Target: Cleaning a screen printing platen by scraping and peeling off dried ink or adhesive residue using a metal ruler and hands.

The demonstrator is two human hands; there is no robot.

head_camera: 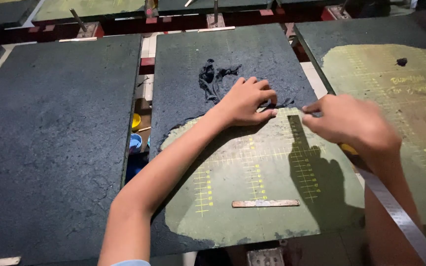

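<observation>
My left hand (247,101) rests on the middle board (242,49), fingers curled and pinching the edge of the dark coating (252,54) where it meets the bared green surface (257,167) with yellow grid lines. My right hand (348,120) hovers just right of it, thumb and fingers pinched near the same edge; it is blurred. A crumpled strip of peeled dark coating (210,79) lies above my left hand. A flat wooden stick (266,203) lies on the green area near the front.
A fully dark-coated board (55,138) lies to the left. To the right, another board (395,98) shows a large green patch. A yellow cup (136,121) and a blue cup (135,143) sit in the gap between boards. A metal bar (400,216) crosses the lower right.
</observation>
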